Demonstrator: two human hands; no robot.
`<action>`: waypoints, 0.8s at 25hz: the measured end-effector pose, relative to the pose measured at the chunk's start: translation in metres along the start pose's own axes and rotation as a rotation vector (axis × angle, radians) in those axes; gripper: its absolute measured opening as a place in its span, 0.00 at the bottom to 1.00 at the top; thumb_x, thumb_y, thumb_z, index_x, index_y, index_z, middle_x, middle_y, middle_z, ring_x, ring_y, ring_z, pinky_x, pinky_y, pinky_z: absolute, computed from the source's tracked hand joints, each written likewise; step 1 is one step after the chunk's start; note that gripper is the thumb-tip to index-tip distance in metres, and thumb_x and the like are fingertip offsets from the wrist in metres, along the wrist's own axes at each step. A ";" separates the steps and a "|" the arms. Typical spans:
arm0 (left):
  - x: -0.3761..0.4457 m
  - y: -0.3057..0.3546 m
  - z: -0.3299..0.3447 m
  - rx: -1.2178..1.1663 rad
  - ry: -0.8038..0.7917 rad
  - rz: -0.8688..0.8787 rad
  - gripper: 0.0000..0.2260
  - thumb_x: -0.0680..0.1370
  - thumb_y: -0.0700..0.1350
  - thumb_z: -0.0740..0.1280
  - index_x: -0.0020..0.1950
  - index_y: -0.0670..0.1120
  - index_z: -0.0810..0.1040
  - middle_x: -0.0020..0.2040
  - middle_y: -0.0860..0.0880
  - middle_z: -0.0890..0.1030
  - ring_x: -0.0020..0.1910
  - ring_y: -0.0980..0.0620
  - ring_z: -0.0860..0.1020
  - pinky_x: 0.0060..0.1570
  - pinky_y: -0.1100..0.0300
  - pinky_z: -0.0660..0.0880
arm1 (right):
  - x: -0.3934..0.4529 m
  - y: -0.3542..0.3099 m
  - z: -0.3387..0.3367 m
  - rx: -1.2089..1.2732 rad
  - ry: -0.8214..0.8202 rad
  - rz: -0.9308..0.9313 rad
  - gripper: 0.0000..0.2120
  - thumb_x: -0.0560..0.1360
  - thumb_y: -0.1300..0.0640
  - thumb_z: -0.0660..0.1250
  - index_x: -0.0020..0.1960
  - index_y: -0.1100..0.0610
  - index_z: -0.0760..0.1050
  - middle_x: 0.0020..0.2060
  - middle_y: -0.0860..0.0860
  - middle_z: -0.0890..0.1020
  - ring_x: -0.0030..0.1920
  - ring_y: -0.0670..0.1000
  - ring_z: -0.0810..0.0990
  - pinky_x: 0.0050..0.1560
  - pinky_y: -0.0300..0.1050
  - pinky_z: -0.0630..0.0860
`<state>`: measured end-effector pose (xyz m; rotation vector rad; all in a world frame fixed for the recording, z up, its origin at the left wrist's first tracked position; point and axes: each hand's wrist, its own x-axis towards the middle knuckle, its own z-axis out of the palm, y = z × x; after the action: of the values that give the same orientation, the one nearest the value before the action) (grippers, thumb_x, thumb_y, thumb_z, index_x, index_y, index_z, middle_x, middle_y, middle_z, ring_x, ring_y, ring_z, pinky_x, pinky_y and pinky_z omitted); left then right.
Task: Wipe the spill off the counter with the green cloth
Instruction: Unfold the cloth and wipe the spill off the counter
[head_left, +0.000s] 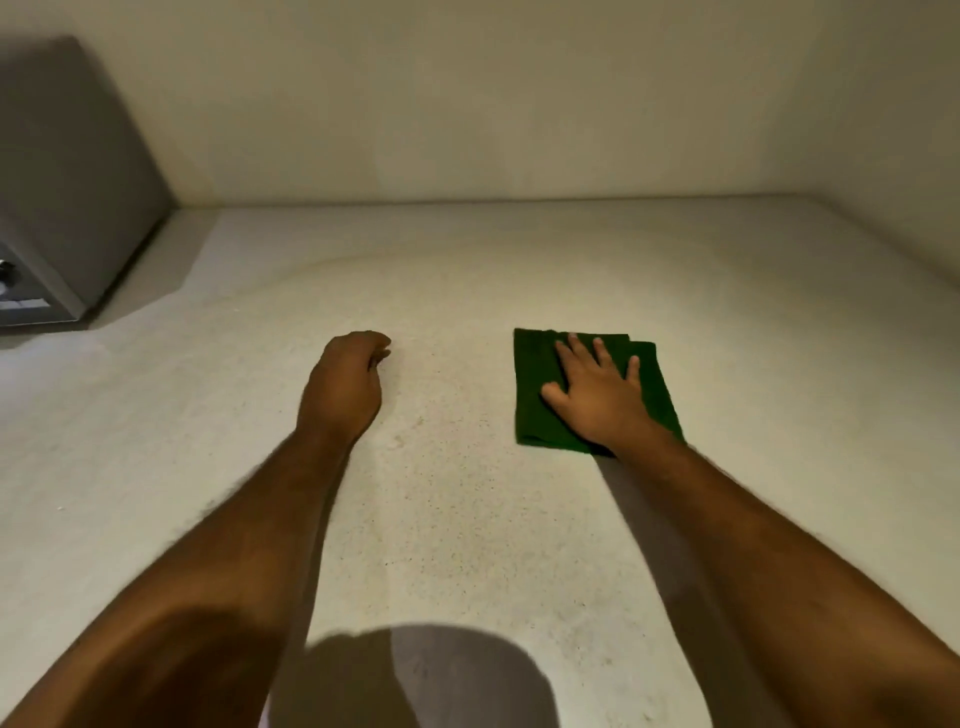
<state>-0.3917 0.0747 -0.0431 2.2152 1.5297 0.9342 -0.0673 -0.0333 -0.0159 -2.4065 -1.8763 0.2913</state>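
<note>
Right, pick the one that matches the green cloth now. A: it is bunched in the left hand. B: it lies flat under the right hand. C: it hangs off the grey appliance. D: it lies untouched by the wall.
B: the right hand lies spread, palm down, on the green cloth, folded flat on the counter.

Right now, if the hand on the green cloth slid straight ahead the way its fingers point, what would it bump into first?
Probably nothing before the back wall. The right hand lies flat on the green cloth, and the counter ahead looks bare, though depth is hard to judge.
</note>
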 end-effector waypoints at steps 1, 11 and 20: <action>0.001 0.001 0.000 -0.002 0.024 -0.033 0.16 0.84 0.35 0.61 0.69 0.43 0.82 0.66 0.43 0.84 0.67 0.42 0.80 0.68 0.55 0.72 | 0.008 -0.025 0.003 -0.002 -0.005 0.023 0.40 0.80 0.33 0.50 0.87 0.48 0.48 0.88 0.49 0.49 0.87 0.59 0.46 0.81 0.74 0.40; -0.002 -0.003 -0.021 -0.420 0.178 -0.305 0.13 0.82 0.35 0.61 0.59 0.46 0.83 0.57 0.49 0.85 0.59 0.50 0.84 0.67 0.49 0.79 | -0.081 -0.103 0.024 -0.049 -0.123 -0.691 0.39 0.78 0.35 0.53 0.86 0.41 0.48 0.87 0.43 0.50 0.86 0.51 0.45 0.81 0.63 0.38; -0.006 0.016 -0.022 -0.282 0.055 -0.229 0.13 0.85 0.53 0.63 0.62 0.49 0.83 0.55 0.51 0.86 0.55 0.50 0.83 0.60 0.50 0.80 | 0.023 -0.065 0.009 -0.015 -0.025 -0.002 0.40 0.80 0.31 0.48 0.87 0.46 0.47 0.87 0.48 0.49 0.86 0.59 0.46 0.81 0.73 0.40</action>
<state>-0.3961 0.0603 -0.0199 1.7926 1.5292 1.0702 -0.1255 0.0043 -0.0156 -2.4222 -1.8976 0.3096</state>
